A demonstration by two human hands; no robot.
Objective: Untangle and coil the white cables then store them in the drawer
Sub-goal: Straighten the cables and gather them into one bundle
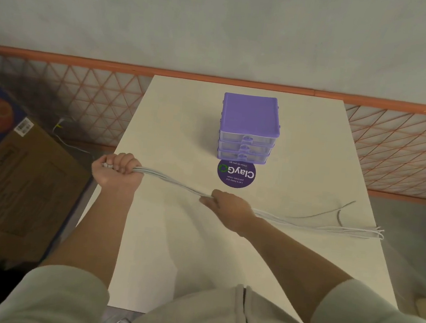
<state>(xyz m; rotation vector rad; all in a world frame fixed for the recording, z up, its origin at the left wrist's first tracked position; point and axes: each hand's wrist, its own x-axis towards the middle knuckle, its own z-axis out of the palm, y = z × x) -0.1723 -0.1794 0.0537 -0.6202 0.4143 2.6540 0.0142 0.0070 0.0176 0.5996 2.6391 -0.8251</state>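
A bundle of white cables (175, 183) stretches across the white table (167, 235) from left to right. My left hand (116, 172) grips one end of the bundle in a fist at the table's left edge. My right hand (224, 206) holds the bundle near its middle, fingers curled round the strands. Past my right hand the loose cable ends (352, 230) fan out toward the table's right edge. A purple drawer unit (248, 128) with three clear drawers, all closed, stands at the back middle of the table.
A round purple sticker (236, 173) lies just in front of the drawer unit. A large cardboard box (17, 183) sits on the floor to the left. An orange lattice fence (397, 151) runs behind the table. Another white cable (64, 135) lies on the floor at the left.
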